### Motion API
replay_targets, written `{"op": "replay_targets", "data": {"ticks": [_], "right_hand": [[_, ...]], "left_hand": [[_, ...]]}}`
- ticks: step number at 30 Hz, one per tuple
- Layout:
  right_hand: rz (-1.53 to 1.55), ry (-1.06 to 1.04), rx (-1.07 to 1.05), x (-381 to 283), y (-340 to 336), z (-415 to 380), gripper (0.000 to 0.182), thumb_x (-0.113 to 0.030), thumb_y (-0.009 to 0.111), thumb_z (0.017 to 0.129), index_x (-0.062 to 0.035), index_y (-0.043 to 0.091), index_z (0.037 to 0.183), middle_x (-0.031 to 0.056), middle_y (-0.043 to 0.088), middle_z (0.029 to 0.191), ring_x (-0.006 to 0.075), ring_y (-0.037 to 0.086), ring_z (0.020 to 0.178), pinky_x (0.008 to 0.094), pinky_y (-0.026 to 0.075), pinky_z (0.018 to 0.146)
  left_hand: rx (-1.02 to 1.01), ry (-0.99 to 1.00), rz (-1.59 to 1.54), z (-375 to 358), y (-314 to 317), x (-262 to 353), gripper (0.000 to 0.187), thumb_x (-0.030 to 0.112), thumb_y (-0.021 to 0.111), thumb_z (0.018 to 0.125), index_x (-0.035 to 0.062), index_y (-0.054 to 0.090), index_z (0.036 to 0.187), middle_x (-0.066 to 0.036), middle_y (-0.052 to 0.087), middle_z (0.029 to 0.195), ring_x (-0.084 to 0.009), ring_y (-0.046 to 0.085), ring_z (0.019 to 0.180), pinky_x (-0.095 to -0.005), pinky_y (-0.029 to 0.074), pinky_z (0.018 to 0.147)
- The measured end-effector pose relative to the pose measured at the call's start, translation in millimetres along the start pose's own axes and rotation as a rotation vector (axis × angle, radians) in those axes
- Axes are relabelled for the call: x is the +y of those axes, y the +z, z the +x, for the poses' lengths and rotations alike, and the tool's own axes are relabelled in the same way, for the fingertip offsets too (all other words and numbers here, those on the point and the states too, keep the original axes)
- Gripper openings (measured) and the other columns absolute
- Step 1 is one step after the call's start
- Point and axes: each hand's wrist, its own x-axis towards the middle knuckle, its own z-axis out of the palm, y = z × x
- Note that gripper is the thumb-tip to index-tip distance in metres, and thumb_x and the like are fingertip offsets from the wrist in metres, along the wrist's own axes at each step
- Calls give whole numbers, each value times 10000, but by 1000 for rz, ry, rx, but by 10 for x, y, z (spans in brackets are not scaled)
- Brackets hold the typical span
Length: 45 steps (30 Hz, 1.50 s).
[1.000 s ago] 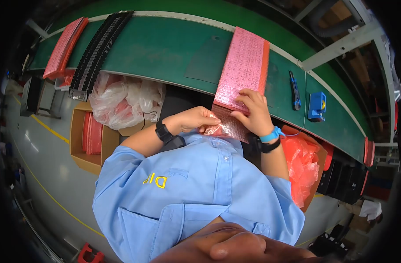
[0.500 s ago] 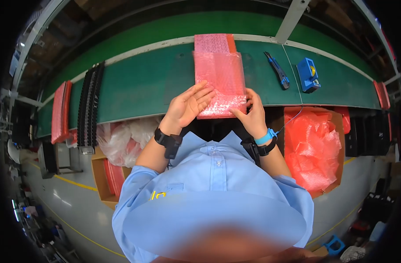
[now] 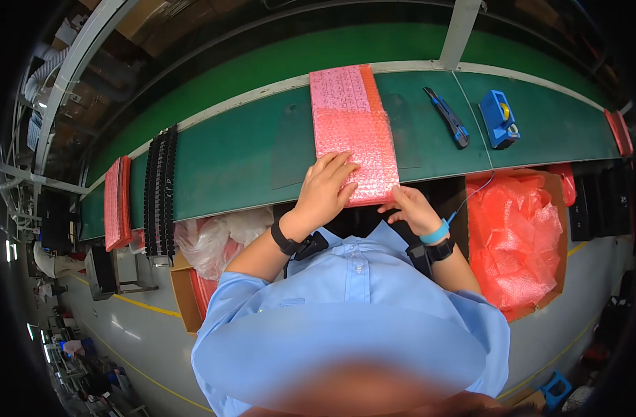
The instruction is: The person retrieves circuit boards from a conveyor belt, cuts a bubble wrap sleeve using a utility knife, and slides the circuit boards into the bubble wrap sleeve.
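Observation:
A pink bubble-wrap sleeve (image 3: 356,132) lies on the green workbench, its near end at the bench's front edge. Printed-looking pink sheets (image 3: 339,87) show at its far end, beside an orange-red strip. My left hand (image 3: 326,186) rests on the near left part of the sleeve, palm down and fingers stretched out. At the near right corner, my right hand (image 3: 419,212) has thumb and forefinger closed on the sleeve's edge, with the other fingers curled below. A blue wrist strap (image 3: 436,233) with a cord is on my right wrist.
Right of the sleeve lie a utility knife (image 3: 446,118) and a blue tape dispenser (image 3: 500,119). Black slotted strips (image 3: 160,194) and a red bubble-wrap stack (image 3: 117,203) stand at left. Below the bench, a carton (image 3: 551,278) holds red bubble wrap; clear plastic (image 3: 217,240) is at left.
My left hand has turned from palm raised to flat on the sleeve. My right hand has shifted down to the near right corner. The sleeve's top layer now lies flatter.

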Motion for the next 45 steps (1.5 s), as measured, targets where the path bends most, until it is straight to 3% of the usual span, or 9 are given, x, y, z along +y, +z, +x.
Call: {"op": "replay_targets", "data": {"ticks": [3, 15, 19, 21, 26, 30, 39, 43, 45], "right_hand": [[275, 79, -135, -50, 69, 46, 215, -250, 655, 957, -49, 679, 1030, 43, 702, 897, 110, 648, 687, 233, 523, 565], [2, 68, -549, 311, 685, 102, 207, -222, 685, 934, -17, 710, 941, 59, 715, 832, 128, 663, 652, 236, 508, 583], [-894, -297, -713, -407, 516, 46, 254, -264, 701, 922, -24, 715, 836, 49, 696, 720, 81, 611, 612, 257, 478, 548], [-644, -162, -372, -601, 404, 71, 296, -290, 722, 904, -15, 711, 794, 69, 677, 674, 127, 625, 595, 282, 492, 575], [-943, -967, 400, -802, 401, 517, 227, -236, 781, 809, -37, 690, 750, 88, 650, 668, 252, 638, 623, 358, 505, 594], [-1050, -567, 173, -775, 370, 715, 232, -253, 806, 756, -55, 685, 744, 91, 650, 670, 273, 639, 626, 378, 501, 580], [-1077, -567, 235, -844, 235, 699, 262, -283, 811, 765, -61, 673, 737, 81, 635, 651, 237, 621, 582, 357, 479, 549], [-810, -693, 409, -1143, -427, 515, 253, -251, 761, 866, -44, 641, 784, -6, 601, 667, 58, 507, 617, 244, 411, 547], [-627, -730, 539, -1322, -1040, 453, 289, -266, 764, 859, -2, 666, 794, 28, 653, 697, 73, 572, 657, 262, 455, 589]], "left_hand": [[1, -5, 37, 11, 22, 18, 381, 175, 694, 852, 84, 631, 1217, -118, 585, 1332, -342, 514, 1221, -434, 408, 1022], [-175, -147, 104, -326, -392, 181, 525, 256, 710, 839, 27, 563, 1288, -192, 514, 1382, -423, 449, 1266, -501, 368, 1075], [-147, -122, 191, -398, -253, 165, 608, 286, 687, 864, -8, 491, 1358, -265, 420, 1440, -509, 359, 1321, -557, 313, 1105], [-131, -124, 215, -436, -177, 150, 634, 295, 677, 875, -21, 465, 1381, -290, 385, 1458, -537, 325, 1341, -576, 293, 1114], [-147, -121, 220, -454, -99, 119, 665, 302, 635, 910, -60, 405, 1419, -346, 323, 1475, -554, 251, 1386, -610, 234, 1132], [-180, -128, 219, -408, -90, 103, 664, 290, 610, 929, -74, 377, 1433, -360, 289, 1490, -553, 229, 1400, -606, 211, 1142], [-212, -133, 173, -321, -65, 14, 663, 237, 569, 951, -92, 308, 1463, -354, 230, 1528, -514, 201, 1435, -568, 169, 1171], [-228, -119, 121, -304, -72, 2, 659, 216, 558, 954, -91, 291, 1474, -343, 223, 1540, -495, 193, 1447, -563, 159, 1175], [-242, -95, 86, -296, -57, 10, 659, 209, 555, 955, -89, 286, 1477, -338, 222, 1543, -491, 190, 1450, -562, 156, 1176]]}}
